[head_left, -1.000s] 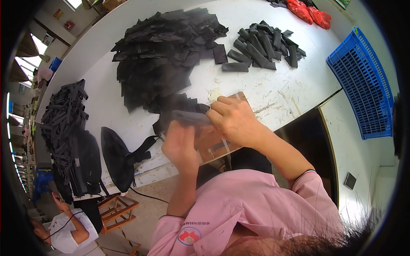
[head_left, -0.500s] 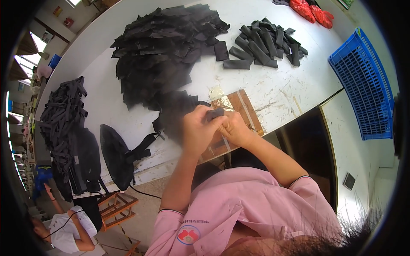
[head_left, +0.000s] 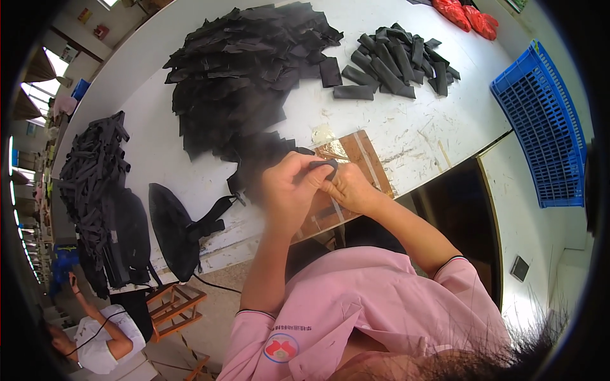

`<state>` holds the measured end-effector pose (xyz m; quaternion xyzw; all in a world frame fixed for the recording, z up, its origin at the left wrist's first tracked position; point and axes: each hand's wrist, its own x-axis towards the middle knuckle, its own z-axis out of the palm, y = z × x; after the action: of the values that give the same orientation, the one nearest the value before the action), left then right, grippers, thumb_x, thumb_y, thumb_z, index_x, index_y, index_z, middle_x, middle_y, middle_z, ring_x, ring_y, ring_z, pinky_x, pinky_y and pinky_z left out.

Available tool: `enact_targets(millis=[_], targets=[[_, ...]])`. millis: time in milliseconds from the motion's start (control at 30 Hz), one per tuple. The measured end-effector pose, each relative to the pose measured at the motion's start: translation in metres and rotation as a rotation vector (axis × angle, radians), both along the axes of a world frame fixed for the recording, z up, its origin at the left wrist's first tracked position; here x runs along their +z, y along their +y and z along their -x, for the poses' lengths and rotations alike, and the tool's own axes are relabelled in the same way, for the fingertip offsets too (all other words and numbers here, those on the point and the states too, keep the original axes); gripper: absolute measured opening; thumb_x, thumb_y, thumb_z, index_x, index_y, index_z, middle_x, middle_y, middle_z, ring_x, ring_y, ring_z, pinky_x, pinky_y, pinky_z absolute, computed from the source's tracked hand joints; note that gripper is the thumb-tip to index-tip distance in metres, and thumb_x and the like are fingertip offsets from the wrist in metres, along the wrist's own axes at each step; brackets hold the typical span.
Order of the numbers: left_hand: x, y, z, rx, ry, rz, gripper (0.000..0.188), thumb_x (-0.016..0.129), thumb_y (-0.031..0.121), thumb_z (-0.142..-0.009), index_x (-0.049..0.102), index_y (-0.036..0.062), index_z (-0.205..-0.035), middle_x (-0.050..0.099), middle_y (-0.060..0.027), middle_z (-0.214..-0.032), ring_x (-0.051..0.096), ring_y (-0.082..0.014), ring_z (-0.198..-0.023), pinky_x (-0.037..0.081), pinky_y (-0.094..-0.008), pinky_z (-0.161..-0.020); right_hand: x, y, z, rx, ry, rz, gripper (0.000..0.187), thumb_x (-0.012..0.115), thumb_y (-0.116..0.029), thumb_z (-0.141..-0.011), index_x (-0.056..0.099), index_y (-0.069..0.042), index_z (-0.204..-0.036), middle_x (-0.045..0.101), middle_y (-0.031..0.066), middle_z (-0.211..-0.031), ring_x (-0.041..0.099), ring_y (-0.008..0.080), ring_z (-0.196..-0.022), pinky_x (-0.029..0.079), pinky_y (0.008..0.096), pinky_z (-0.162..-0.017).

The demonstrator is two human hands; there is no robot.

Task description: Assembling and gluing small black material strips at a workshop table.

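Close together above a brown wooden board [head_left: 367, 154], my left hand [head_left: 286, 188] and my right hand [head_left: 353, 190] both grip a small black fabric piece [head_left: 328, 164]. Its upper edge curls between the thumbs and fingers, while the rest is hidden inside the hands. Directly beyond my left hand, several loose black fabric pieces [head_left: 264, 149] run up to a large heap of flat black fabric pieces [head_left: 248, 70]. A smaller pile of black tube-shaped pieces [head_left: 394, 60] lies farther right on the white table [head_left: 406, 133].
Black strips [head_left: 95, 159] are heaped at the left, near a black cloth item with a strap [head_left: 171, 232]. A blue plastic basket [head_left: 540, 127] stands at the right; red plastic bags [head_left: 467, 18] lie at the far right. A co-worker in white [head_left: 108, 340] is at lower left, beside a wooden stool [head_left: 175, 311].
My left hand has shifted slightly left and tilted. The black fabric piece now shows as a curled edge between both hands. The co-worker's arm has moved a little.
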<state>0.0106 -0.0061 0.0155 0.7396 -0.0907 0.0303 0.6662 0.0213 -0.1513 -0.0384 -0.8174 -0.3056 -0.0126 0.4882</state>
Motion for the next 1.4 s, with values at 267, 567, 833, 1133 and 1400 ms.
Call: enact_targets(millis=[267,567,833,1133,1400], targets=[[-0.002,-0.005,0.007,0.13,-0.135,0.167,0.013,0.061,0.003,-0.079,0.06,-0.0029,-0.09,0.06,-0.0062,-0.077,0.055,-0.0094,-0.073,0.044,-0.0208,-0.07,0.001,0.005,-0.004,-0.067,-0.029,0.061,0.025,0.051,-0.031,-0.084,0.054,-0.006,-0.08,0.057,0.0118,-0.066,0.055,0.0325,-0.061,0.042,0.0396,-0.052],[-0.027,0.014,0.01,0.037,0.027,0.806,0.016,0.054,0.015,-0.084,0.059,0.0019,-0.092,0.06,-0.0106,-0.094,0.056,-0.0218,-0.089,0.043,-0.0346,-0.083,0.014,0.004,-0.007,-0.102,-0.271,0.283,0.034,0.054,-0.034,-0.081,0.048,-0.005,-0.064,0.051,0.0115,-0.057,0.053,0.031,-0.056,0.04,0.0394,-0.048],[-0.029,0.019,0.011,0.144,-0.015,0.645,0.014,0.054,0.012,-0.084,0.059,-0.0001,-0.091,0.06,-0.0125,-0.092,0.055,-0.0202,-0.086,0.042,-0.034,-0.082,0.007,0.004,-0.001,-0.116,-0.278,0.204,0.032,0.055,-0.032,-0.08,0.049,-0.006,-0.063,0.052,0.012,-0.057,0.054,0.0303,-0.054,0.041,0.0381,-0.049],[-0.027,0.035,0.017,0.34,-0.076,0.118,0.011,0.052,0.003,-0.084,0.058,-0.0034,-0.091,0.061,-0.0088,-0.089,0.056,-0.0117,-0.079,0.043,-0.0222,-0.075,0.09,-0.01,-0.048,0.096,0.392,-0.312,0.046,0.046,-0.042,-0.086,0.054,-0.002,-0.067,0.053,0.0075,-0.057,0.052,0.0167,-0.051,0.043,0.0292,-0.051],[-0.089,0.042,0.008,0.387,-0.248,-0.695,0.023,0.059,-0.001,-0.07,0.058,0.0015,-0.092,0.058,-0.0119,-0.094,0.057,-0.0239,-0.083,0.045,-0.0289,-0.071,0.02,-0.026,-0.016,-0.213,0.49,-0.351,0.043,0.043,-0.037,-0.089,0.054,0.0,-0.071,0.048,0.0016,-0.053,0.043,0.0071,-0.047,0.034,0.0208,-0.043]])
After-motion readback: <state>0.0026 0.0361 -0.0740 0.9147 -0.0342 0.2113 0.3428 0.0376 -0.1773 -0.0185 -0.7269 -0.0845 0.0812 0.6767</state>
